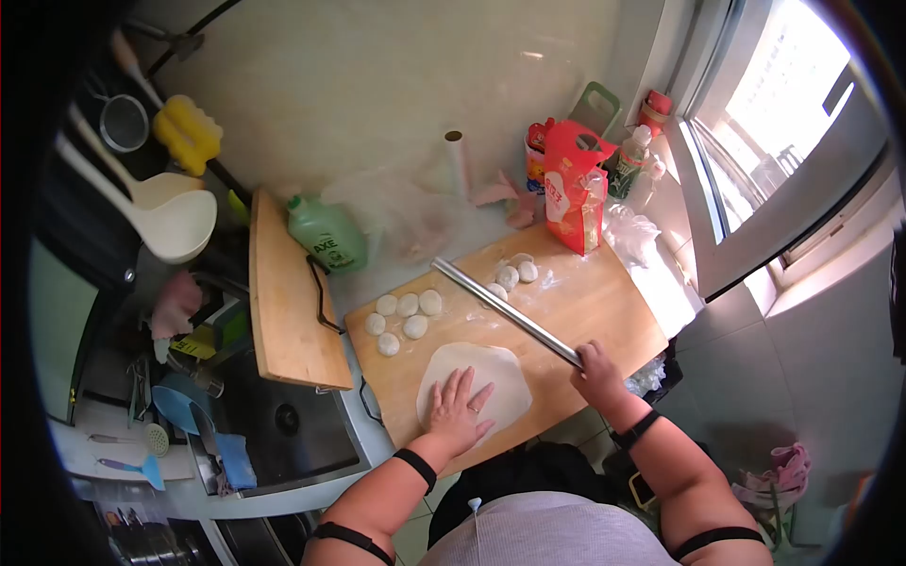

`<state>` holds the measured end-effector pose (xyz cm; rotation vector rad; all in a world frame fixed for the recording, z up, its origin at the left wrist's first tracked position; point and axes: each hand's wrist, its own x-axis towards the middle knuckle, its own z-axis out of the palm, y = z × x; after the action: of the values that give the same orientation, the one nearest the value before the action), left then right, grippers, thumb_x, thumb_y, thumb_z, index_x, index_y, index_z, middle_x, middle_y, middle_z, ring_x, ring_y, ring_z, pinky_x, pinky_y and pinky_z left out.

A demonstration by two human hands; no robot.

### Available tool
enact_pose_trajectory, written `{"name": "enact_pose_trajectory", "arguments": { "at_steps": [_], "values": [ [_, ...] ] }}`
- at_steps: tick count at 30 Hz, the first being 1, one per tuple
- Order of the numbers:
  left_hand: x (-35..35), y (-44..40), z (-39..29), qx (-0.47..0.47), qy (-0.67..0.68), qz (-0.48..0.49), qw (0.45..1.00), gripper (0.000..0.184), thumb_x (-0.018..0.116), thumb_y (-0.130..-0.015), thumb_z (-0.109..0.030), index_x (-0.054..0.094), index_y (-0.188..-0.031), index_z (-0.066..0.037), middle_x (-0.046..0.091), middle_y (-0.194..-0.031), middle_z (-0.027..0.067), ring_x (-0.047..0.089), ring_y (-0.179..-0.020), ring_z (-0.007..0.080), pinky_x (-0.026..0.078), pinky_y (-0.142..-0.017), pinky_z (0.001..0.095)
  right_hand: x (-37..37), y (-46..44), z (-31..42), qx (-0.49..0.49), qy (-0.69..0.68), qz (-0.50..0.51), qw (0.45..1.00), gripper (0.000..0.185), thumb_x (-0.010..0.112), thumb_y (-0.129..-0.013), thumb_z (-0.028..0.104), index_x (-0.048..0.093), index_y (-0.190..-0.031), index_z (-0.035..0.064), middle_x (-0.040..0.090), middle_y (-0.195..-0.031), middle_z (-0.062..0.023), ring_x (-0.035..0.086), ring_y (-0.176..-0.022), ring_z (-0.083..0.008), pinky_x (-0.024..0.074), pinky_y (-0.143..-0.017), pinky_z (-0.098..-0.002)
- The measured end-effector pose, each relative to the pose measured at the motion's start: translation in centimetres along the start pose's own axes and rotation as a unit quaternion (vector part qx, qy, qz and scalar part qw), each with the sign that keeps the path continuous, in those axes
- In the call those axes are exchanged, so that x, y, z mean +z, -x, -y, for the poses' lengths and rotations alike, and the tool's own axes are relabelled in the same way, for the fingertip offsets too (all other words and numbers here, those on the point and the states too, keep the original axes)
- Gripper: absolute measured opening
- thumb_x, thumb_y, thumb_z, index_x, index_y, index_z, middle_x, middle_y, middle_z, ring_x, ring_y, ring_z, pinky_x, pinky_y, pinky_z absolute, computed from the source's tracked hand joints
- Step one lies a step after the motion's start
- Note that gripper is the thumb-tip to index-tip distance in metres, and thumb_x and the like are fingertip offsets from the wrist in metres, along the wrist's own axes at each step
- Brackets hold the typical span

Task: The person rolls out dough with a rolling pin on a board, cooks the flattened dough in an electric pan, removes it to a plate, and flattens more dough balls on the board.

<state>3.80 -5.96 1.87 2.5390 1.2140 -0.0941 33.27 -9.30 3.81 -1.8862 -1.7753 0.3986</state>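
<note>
A flat, rolled-out sheet of dough [505,387] lies at the near edge of a wooden board [595,292]. My left hand [458,412] rests on the sheet with its fingers spread. In my right hand [598,375] is one end of a metal rolling pin [510,314], which slants up and left over the board. Several round dough balls [407,304] sit at the board's left. Another group of dough balls [508,277] is at the far middle, one of them partly behind the pin. White flour dusts the wood around them.
A red flour bag [573,189] stands at the board's far edge. Behind the board are a green AXE bottle [327,234] and a cardboard roll [455,160]. An upright wooden board [293,302] borders the sink [293,424] at left. An open window [783,141] juts in at right.
</note>
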Motion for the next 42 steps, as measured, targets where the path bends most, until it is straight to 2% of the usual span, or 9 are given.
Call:
{"name": "enact_pose_trajectory", "arguments": {
  "at_steps": [12,17,18,24,28,33,36,39,42],
  "values": [
    [-0.4,-4.9,-3.0,0.022,-0.084,0.117,0.989,0.073,0.047,-0.087,-0.063,0.030,-0.149,-0.029,0.004,-0.158,0.0153,0.000,-0.145,0.0391,0.007,-0.111,0.0637,-8.5,6.5,-5.3,0.020,-0.047,-0.085,0.995,0.036,0.062,-0.066,-0.006,0.049,-0.100,0.0009,0.050,-0.082,-0.0156,0.053,-0.062,-0.0311,0.0444,-0.053,-0.0387],
    [0.7,-9.0,-1.4,-0.012,0.015,-0.059,0.998,0.057,0.061,-0.085,-0.044,0.048,-0.135,-0.020,0.037,-0.143,0.0117,0.031,-0.135,0.0289,0.019,-0.112,0.0572,-11.1,7.0,-7.4,-0.013,-0.019,-0.057,0.998,0.040,0.065,-0.065,-0.003,0.050,-0.101,0.0025,0.053,-0.084,-0.0150,0.058,-0.068,-0.0325,0.0487,-0.057,-0.0392],
    [-1.4,-10.1,-1.7,-0.022,0.023,-0.090,0.995,0.040,0.069,-0.082,-0.031,0.060,-0.117,-0.016,0.054,-0.122,0.0083,0.049,-0.117,0.0267,0.033,-0.107,0.0478,-11.2,7.3,-7.9,-0.013,-0.022,-0.056,0.998,0.040,0.065,-0.065,-0.003,0.050,-0.101,0.0025,0.053,-0.084,-0.0150,0.058,-0.068,-0.0325,0.0487,-0.057,-0.0392],
    [-3.9,-14.0,0.4,-0.036,0.114,0.103,0.988,0.022,0.071,-0.079,-0.023,0.065,-0.095,-0.011,0.060,-0.103,0.0082,0.058,-0.100,0.0283,0.048,-0.085,0.0404,-11.6,8.4,-9.9,-0.010,-0.032,-0.033,0.999,0.041,0.067,-0.062,-0.002,0.052,-0.101,0.0032,0.054,-0.085,-0.0141,0.059,-0.070,-0.0325,0.0504,-0.058,-0.0392],
    [-4.7,-15.0,-0.3,-0.008,0.034,0.110,0.993,0.019,0.070,-0.080,-0.021,0.064,-0.093,-0.009,0.061,-0.099,0.0104,0.060,-0.095,0.0303,0.049,-0.081,0.0413,-11.4,8.4,-10.5,-0.022,-0.037,-0.038,0.998,0.042,0.067,-0.063,-0.001,0.051,-0.102,0.0038,0.054,-0.086,-0.0141,0.059,-0.070,-0.0322,0.0507,-0.058,-0.0391],
    [-6.0,-15.3,-2.5,-0.097,0.102,0.202,0.969,0.017,0.065,-0.085,-0.020,0.064,-0.096,-0.006,0.064,-0.101,0.0139,0.061,-0.093,0.0358,0.049,-0.081,0.0429,-11.5,8.5,-11.3,-0.032,-0.043,-0.034,0.998,0.043,0.069,-0.063,0.001,0.051,-0.102,0.0046,0.055,-0.086,-0.0136,0.059,-0.069,-0.0327,0.0508,-0.058,-0.0393],
    [-4.5,-14.9,-1.9,-0.010,0.134,0.129,0.983,0.015,0.061,-0.087,-0.018,0.064,-0.095,-0.005,0.066,-0.097,0.0164,0.061,-0.091,0.0368,0.049,-0.080,0.0421,-11.2,9.0,-11.7,-0.023,-0.050,-0.035,0.998,0.041,0.069,-0.063,0.002,0.052,-0.100,0.0044,0.055,-0.086,-0.0133,0.059,-0.069,-0.0324,0.0507,-0.057,-0.0392],
    [-3.8,-17.2,-2.5,0.067,0.107,0.170,0.977,0.014,0.062,-0.086,-0.017,0.066,-0.092,-0.005,0.066,-0.091,0.0184,0.063,-0.090,0.0353,0.049,-0.081,0.0408,-11.6,9.0,-11.7,-0.024,-0.066,-0.041,0.997,0.038,0.069,-0.063,0.002,0.053,-0.098,0.0043,0.055,-0.085,-0.0132,0.060,-0.069,-0.0320,0.0507,-0.057,-0.0392],
    [-2.7,-20.3,-6.6,0.067,0.195,0.141,0.968,0.015,0.062,-0.085,-0.018,0.067,-0.090,-0.005,0.066,-0.092,0.0181,0.063,-0.090,0.0340,0.050,-0.081,0.0407,-11.6,9.5,-12.1,-0.012,-0.062,-0.037,0.997,0.037,0.069,-0.064,0.002,0.054,-0.097,0.0044,0.055,-0.084,-0.0134,0.060,-0.069,-0.0318,0.0506,-0.057,-0.0389]
  ]
}}
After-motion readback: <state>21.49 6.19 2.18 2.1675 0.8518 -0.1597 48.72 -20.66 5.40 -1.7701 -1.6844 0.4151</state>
